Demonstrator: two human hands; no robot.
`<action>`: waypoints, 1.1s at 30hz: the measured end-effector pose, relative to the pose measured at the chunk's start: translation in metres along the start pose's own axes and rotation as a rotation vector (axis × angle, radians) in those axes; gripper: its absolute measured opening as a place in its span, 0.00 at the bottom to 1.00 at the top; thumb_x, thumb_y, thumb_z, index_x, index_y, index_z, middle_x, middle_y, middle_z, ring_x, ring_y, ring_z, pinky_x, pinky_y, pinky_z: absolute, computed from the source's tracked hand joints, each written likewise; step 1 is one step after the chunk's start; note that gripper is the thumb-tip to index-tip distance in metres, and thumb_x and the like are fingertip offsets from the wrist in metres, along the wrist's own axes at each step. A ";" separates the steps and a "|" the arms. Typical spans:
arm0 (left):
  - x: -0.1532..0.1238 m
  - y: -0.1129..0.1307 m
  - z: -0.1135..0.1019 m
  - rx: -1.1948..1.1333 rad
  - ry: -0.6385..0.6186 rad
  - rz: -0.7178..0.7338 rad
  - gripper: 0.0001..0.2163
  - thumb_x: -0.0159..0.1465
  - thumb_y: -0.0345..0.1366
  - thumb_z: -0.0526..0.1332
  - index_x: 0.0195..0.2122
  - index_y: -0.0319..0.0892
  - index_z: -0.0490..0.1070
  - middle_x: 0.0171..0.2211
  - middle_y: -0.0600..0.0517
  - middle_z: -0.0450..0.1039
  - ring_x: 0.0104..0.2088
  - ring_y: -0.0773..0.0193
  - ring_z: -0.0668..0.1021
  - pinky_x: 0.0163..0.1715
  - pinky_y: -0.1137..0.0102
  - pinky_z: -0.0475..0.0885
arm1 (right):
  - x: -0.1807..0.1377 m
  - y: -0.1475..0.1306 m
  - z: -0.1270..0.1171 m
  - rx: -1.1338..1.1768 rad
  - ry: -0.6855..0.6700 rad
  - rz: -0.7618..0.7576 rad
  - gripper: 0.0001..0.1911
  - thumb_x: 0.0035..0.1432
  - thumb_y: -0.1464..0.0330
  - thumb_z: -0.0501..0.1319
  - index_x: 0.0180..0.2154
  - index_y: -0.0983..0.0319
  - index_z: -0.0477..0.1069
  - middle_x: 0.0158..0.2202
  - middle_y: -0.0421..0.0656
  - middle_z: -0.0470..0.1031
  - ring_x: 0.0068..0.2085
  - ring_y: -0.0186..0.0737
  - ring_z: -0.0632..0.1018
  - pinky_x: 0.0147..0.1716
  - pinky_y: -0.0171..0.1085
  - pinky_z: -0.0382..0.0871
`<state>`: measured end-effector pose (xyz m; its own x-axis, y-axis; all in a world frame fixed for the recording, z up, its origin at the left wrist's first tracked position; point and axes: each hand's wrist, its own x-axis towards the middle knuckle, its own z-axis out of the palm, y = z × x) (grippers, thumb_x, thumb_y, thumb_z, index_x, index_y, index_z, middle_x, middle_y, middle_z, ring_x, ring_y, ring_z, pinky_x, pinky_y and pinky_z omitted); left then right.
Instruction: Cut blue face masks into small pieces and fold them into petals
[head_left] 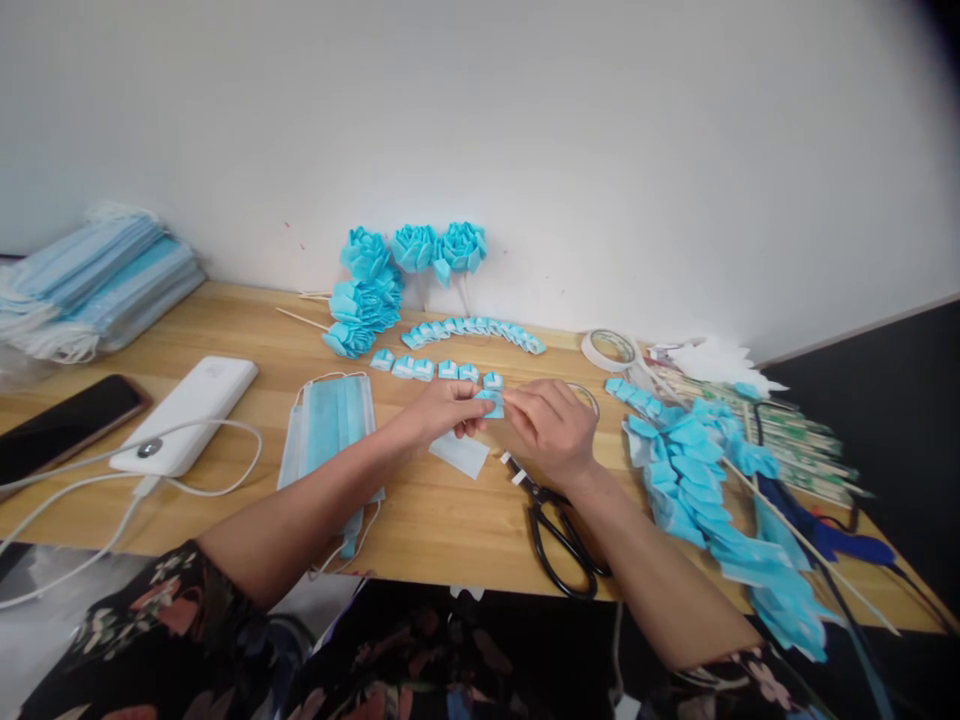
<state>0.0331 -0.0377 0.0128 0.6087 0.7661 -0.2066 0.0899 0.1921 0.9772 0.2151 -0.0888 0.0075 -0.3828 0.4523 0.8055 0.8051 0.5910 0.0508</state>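
My left hand (442, 410) and my right hand (551, 428) meet over the middle of the wooden table (450, 530). Together they pinch a small folded blue piece (491, 402) between their fingertips. A pale cut strip of mask cloth (459, 452) lies flat just under my left hand. Rows of small folded blue pieces (474, 328) lie beyond the hands. Black scissors (559, 530) rest under my right wrist. A flat blue face mask (330, 425) lies to the left of my left forearm.
Blue mask roses (409, 255) lean on the wall. A stack of masks (97, 280), a phone (64, 425) and a white power bank (187, 410) with cable sit left. A tape roll (609, 348), blue folded chains (697, 480) and sticks (795, 445) lie right.
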 end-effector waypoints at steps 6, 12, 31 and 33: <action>0.001 0.000 -0.001 0.014 0.022 0.003 0.10 0.57 0.38 0.61 0.22 0.38 0.68 0.19 0.54 0.69 0.20 0.73 0.69 0.23 0.75 0.63 | 0.002 -0.003 -0.002 0.013 -0.030 -0.018 0.08 0.59 0.77 0.60 0.40 0.61 0.73 0.31 0.44 0.78 0.34 0.40 0.75 0.34 0.38 0.70; 0.003 0.000 -0.003 0.010 0.025 -0.007 0.10 0.57 0.37 0.62 0.23 0.38 0.68 0.20 0.55 0.70 0.19 0.73 0.69 0.22 0.75 0.63 | 0.003 -0.004 -0.002 0.038 -0.045 -0.025 0.09 0.59 0.77 0.60 0.40 0.61 0.72 0.32 0.44 0.79 0.35 0.40 0.75 0.34 0.38 0.70; 0.004 -0.003 -0.003 -0.006 0.014 0.000 0.10 0.57 0.36 0.62 0.22 0.38 0.67 0.19 0.55 0.69 0.19 0.73 0.68 0.21 0.76 0.62 | 0.001 -0.003 0.000 0.021 -0.036 0.003 0.07 0.60 0.76 0.60 0.38 0.61 0.74 0.32 0.43 0.78 0.34 0.39 0.75 0.34 0.37 0.69; 0.004 -0.003 -0.003 -0.012 0.015 0.008 0.10 0.57 0.37 0.63 0.22 0.38 0.68 0.19 0.55 0.69 0.19 0.73 0.69 0.22 0.76 0.63 | 0.001 -0.003 0.000 0.042 -0.044 0.005 0.07 0.60 0.76 0.60 0.39 0.61 0.74 0.32 0.44 0.78 0.35 0.40 0.75 0.34 0.38 0.69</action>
<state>0.0331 -0.0333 0.0090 0.5978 0.7764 -0.1993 0.0757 0.1928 0.9783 0.2124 -0.0906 0.0082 -0.3987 0.4838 0.7791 0.7879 0.6154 0.0210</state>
